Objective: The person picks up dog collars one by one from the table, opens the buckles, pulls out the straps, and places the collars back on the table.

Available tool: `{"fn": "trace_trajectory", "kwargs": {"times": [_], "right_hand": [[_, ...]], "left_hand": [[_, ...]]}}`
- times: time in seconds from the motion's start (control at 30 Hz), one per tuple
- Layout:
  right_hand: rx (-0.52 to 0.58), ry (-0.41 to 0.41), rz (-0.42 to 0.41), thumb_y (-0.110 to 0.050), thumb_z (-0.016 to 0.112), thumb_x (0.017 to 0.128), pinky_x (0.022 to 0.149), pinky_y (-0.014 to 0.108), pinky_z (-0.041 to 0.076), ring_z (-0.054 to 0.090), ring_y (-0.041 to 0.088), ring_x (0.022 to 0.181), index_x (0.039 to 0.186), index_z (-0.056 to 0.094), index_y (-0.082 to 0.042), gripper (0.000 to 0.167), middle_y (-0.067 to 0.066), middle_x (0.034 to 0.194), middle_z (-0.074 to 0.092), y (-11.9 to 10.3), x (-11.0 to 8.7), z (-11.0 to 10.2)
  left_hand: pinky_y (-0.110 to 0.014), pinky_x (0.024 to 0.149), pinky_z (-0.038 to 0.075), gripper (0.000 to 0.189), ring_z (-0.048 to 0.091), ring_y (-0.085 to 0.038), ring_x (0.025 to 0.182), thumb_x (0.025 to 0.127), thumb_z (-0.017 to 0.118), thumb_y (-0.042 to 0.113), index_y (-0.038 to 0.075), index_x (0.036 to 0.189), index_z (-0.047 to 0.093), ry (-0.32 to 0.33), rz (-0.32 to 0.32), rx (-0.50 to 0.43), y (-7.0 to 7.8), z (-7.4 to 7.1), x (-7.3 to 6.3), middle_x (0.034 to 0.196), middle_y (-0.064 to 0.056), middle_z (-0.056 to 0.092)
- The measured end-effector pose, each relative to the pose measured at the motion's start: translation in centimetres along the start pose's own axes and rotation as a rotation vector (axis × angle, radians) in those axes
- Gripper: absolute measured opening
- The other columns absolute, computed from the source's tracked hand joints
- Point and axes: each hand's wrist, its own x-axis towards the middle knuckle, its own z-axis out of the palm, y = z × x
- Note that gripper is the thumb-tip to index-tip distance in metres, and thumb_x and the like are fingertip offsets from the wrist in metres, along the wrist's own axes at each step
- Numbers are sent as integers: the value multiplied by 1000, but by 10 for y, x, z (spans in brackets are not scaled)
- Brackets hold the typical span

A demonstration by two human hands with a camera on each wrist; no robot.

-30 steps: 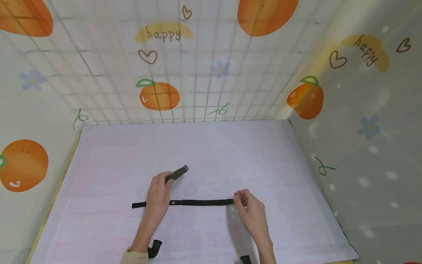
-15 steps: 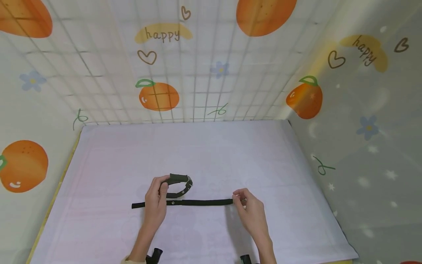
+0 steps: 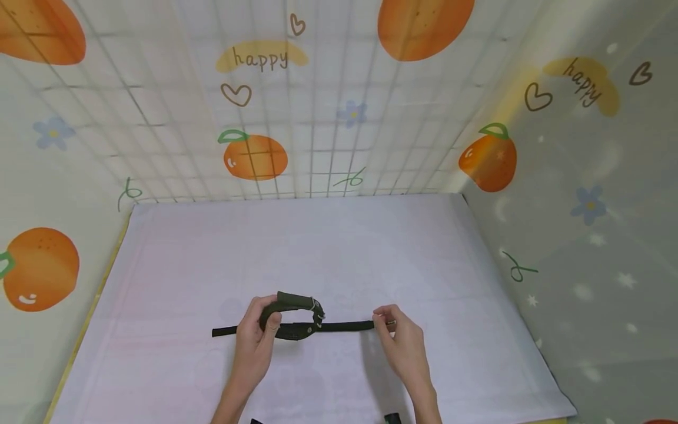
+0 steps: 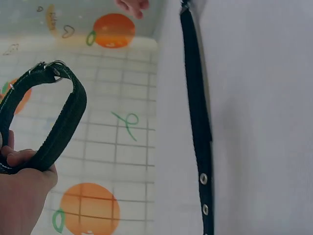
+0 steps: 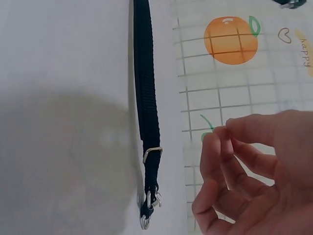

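Note:
My left hand (image 3: 256,341) grips a dark green collar (image 3: 295,301), its thumb in front of the band. This collar forms a closed loop with metal hardware at its right end, raised above the table. Below and behind it in the head view, a second dark collar (image 3: 346,326) lies stretched out flat; the left wrist view shows metal eyelets along it. My right hand (image 3: 405,341) hovers by that collar's right end. In the right wrist view, its fingers are loosely curled, thumb and fingertips together, nothing between them, apart from the collar's buckle and rings (image 5: 152,198).
A white cloth (image 3: 402,247) covers the table. Curtains (image 3: 328,76) printed with oranges and hearts stand at the back and both sides, with a wire grid showing at the back. A dark object (image 3: 392,418) pokes in at the bottom edge by my right forearm.
My left hand has turned the held collar from edge-on into an open loop and brought it nearer and to the right, over the flat collar. My right hand has stayed almost still.

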Motion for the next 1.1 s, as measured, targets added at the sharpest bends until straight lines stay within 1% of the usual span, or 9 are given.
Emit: {"fn": "trace_trajectory", "kwargs": {"times": [0.13,0.27,0.43,0.5,0.6,0.77,0.93,1.03,1.1], "right_hand": [[2,9,-15,-22,69,107,67,20,51,71,13,84,114,75,-15,11,2,96,77,-2,0,0],[27,24,-52,-26,67,109,69,20,53,73,14,86,115,74,-16,14,2,100,78,-4,-1,-2],[110,52,-166,-30,62,111,63,21,53,72,8,80,115,74,-20,15,-4,99,79,-12,-5,-6],[141,69,-206,-28,62,112,61,22,51,70,4,79,115,73,-23,13,-7,97,79,-20,-8,-9],[185,90,-269,-24,63,111,67,24,55,71,1,84,115,72,-26,11,-10,99,78,-34,-13,-12],[234,77,-439,-12,63,109,85,23,57,73,6,96,122,71,-26,21,-9,109,78,-59,-25,-18],[288,30,-603,-2,64,106,90,20,54,70,8,103,130,69,-23,32,-6,119,76,-77,-34,-20],[320,19,-652,1,66,103,90,20,55,71,8,103,131,68,-21,36,-5,121,74,-83,-37,-19],[332,10,-651,0,68,103,88,21,56,71,8,102,133,68,-20,36,-5,121,74,-86,-38,-18]], "left_hand": [[-20,73,49,35,55,-2,88,103,57,-13,2,133,66,1,-26,-56,7,-1,-1,116,2,65],[-16,80,52,33,60,-1,96,105,56,-11,2,134,66,-21,-33,-80,9,-1,0,120,2,66],[-14,95,56,31,67,-1,114,106,55,-9,3,133,66,-46,-57,-115,12,-1,0,124,2,68],[-15,96,56,31,68,-1,115,106,56,-9,1,133,66,-50,-52,-120,13,0,0,124,2,68],[-15,96,57,29,68,0,114,106,56,-8,0,133,65,-56,-53,-132,16,1,-1,124,6,68],[-15,98,57,29,68,0,117,106,54,-9,-4,133,63,-69,-51,-190,22,5,-3,126,8,67],[-15,99,56,28,66,0,117,107,54,-8,-6,133,61,-93,-55,-213,29,9,-4,126,10,65],[-17,99,57,27,66,1,117,107,54,-8,-7,133,61,-104,-64,-210,32,10,-4,126,11,64],[-17,100,57,26,66,1,117,107,54,-7,-7,132,60,-108,-69,-211,34,10,-5,126,12,64]]}}
